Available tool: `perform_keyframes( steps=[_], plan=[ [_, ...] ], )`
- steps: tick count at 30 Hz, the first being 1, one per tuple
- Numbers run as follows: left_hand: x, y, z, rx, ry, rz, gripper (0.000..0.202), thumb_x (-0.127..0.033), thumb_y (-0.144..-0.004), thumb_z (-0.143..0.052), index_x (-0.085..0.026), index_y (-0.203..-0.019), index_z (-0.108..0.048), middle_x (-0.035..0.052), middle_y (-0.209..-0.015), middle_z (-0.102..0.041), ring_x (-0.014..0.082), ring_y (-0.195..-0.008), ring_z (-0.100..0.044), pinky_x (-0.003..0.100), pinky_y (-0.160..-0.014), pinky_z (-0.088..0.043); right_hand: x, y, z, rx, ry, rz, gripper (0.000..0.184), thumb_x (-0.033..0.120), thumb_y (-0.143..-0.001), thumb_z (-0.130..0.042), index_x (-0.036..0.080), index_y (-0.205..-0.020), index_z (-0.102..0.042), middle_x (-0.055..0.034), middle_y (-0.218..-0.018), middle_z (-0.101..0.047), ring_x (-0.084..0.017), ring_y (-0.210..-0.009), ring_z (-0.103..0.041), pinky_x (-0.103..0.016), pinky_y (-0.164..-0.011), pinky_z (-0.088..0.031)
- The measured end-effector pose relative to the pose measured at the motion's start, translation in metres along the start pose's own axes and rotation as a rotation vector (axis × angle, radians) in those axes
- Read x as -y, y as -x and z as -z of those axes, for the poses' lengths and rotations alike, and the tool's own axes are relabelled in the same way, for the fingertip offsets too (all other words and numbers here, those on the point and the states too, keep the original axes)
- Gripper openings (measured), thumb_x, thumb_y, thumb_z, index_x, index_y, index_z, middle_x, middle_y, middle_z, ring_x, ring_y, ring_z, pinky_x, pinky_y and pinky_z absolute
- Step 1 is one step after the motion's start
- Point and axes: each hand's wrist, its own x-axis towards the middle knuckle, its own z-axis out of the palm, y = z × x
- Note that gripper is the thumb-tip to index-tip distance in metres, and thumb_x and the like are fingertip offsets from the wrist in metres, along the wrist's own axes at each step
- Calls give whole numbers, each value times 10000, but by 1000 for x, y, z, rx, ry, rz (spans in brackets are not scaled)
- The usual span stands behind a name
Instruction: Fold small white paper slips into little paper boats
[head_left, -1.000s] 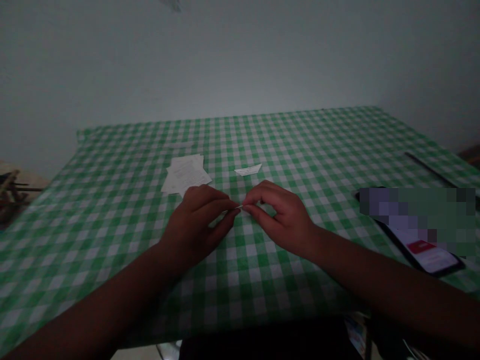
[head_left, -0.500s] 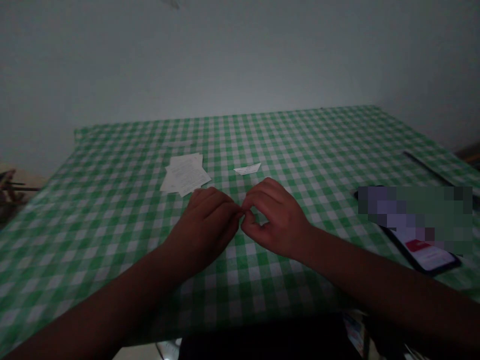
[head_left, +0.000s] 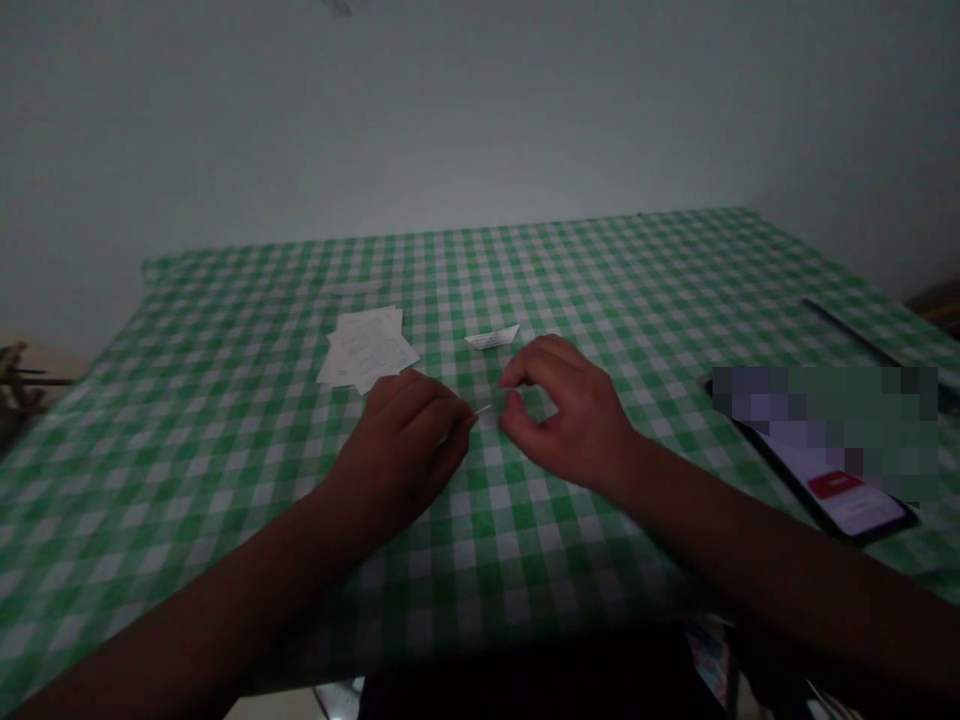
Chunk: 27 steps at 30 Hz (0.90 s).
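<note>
My left hand [head_left: 409, 430] is closed in a pinch on a small piece of white paper [head_left: 484, 410]. Only a thin edge of that paper pokes out past the fingertips; the rest is hidden in the hand. Just to the right, my right hand [head_left: 574, 415] is apart from it, thumb and forefinger separated by a small gap with nothing visible between them. Beyond the hands lies a folded strip of printed paper [head_left: 493, 338], boat-like in outline. A few overlapping printed sheets [head_left: 367, 345] lie beyond my left hand.
A green and white checked cloth [head_left: 247, 420] covers the table. To the right lies a phone [head_left: 862, 510] with its screen lit and partly pixelated. Behind it is a thin dark rod-like thing [head_left: 847, 328]. A pale wall [head_left: 450, 120] rises behind the table.
My right hand has let go and moved up and right, away from the left fingertips. The paper's edge now shows in my left hand, which has barely moved.
</note>
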Motion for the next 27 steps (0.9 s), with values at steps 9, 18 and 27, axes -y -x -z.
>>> perform_keyframes(
  steps=[9,18,27],
  plan=[
    [-3,0,-1,-12,40,28,32,-182,-899,-629,-176,-922,-607,30,-855,-664,178,-801,-606,346,-729,-457,10,5,-8,76,-55,43,101,113,-777,-517,212,-755,-522,-22,-744,-577,-188,-756,-535,-351,-714,-455],
    [-5,-1,0,-7,85,29,38,-152,-887,-627,-170,-883,-594,28,-837,-660,166,-785,-596,335,-718,-466,13,6,-10,55,-99,55,116,101,-763,-511,210,-795,-533,-24,-775,-592,-187,-773,-540,-355,-736,-455],
    [-6,1,-1,-50,44,-10,42,-141,-891,-606,-178,-899,-589,38,-840,-663,172,-779,-598,345,-717,-480,14,5,-9,24,-64,25,108,113,-752,-537,220,-766,-528,-16,-746,-593,-189,-754,-552,-364,-739,-460]
  ],
)
